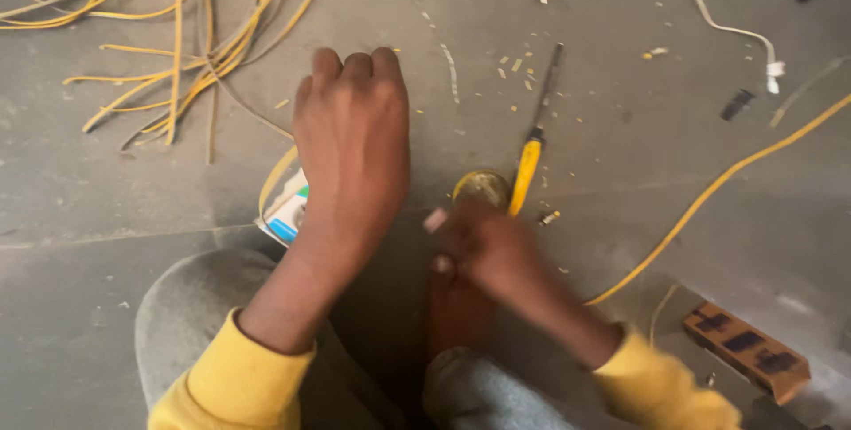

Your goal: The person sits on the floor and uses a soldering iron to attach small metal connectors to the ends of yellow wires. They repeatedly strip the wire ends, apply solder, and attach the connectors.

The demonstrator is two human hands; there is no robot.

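A: How is the left hand (pixel 352 142) seen?

B: It is curled into a loose fist, knuckles up, pressed down toward the grey floor (pixel 106 182). Whether anything is gripped inside cannot be told. A white and blue packet (pixel 288 210) is partly covered by its wrist side.

A: And the right hand (pixel 492 248)?

B: It is blurred; the fingers are bent inward, and a small pale piece (pixel 434 220) is seen at the fingertips. A firm hold cannot be confirmed. A small round yellowish container (pixel 482 187) is found just above it.

A: What is laid around?

B: A bundle of yellow wire strips (pixel 191 49) is spread at the upper left, a long yellow cable (pixel 709 191) is run along the right, a wooden block with dark slots (pixel 746 352) is placed at the lower right, and a yellow-handled screwdriver (pixel 532 151) is laid beside the container.
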